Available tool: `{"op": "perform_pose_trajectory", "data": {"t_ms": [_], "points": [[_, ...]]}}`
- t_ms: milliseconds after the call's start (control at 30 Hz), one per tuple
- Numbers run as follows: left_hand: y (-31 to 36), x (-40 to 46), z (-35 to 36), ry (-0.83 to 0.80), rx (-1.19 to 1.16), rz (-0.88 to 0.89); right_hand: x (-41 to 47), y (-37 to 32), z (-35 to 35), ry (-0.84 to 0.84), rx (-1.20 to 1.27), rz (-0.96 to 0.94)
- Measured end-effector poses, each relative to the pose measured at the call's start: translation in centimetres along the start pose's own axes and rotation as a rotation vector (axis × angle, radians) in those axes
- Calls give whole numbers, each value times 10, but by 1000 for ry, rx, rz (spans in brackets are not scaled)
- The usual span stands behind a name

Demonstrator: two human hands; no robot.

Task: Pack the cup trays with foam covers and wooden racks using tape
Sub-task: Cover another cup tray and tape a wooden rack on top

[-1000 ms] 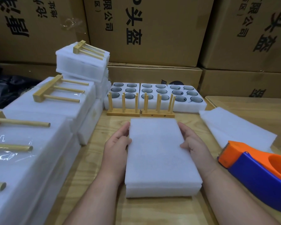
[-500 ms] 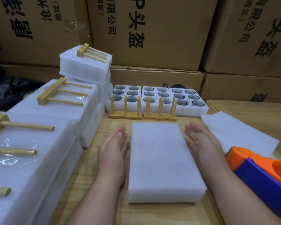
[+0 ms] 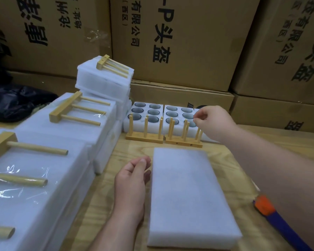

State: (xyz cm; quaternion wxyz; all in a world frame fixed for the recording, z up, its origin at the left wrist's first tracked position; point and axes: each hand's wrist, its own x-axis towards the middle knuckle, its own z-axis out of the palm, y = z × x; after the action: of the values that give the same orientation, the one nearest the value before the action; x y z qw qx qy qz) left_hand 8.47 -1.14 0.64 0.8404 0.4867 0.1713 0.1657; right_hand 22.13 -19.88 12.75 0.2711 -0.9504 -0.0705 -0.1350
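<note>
With the white foam-covered cup tray [image 3: 190,196] lying flat on the wooden worktop [image 3: 105,200] and the left hand [image 3: 132,180] loosely curled beside it, the right hand [image 3: 214,122], its grip half-curled and empty, should probably take the nearer upright wooden peg rack [image 3: 184,135] by its base.

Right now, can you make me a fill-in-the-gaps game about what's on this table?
1. The covered foam tray lies on the table between the person's two ____.
2. The right hand reaches over the upright wooden ____.
3. The left hand holds ____.
4. Each open cup tray shows ____ round holes.

Missing words: hands; racks; nothing; six
</note>
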Motion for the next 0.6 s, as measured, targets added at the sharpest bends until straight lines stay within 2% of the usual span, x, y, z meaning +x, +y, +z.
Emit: {"op": "perform_pose_trajectory", "data": {"t_ms": [167, 233, 600], "points": [[0, 1, 0, 18, 4, 9, 21, -3, 11, -106, -439, -118], [1, 2, 0, 20, 12, 9, 28, -2, 17, -125, -545, -137], [0, 4, 0, 9, 33, 19, 50, 6, 33, -226, -668, -202]]}}
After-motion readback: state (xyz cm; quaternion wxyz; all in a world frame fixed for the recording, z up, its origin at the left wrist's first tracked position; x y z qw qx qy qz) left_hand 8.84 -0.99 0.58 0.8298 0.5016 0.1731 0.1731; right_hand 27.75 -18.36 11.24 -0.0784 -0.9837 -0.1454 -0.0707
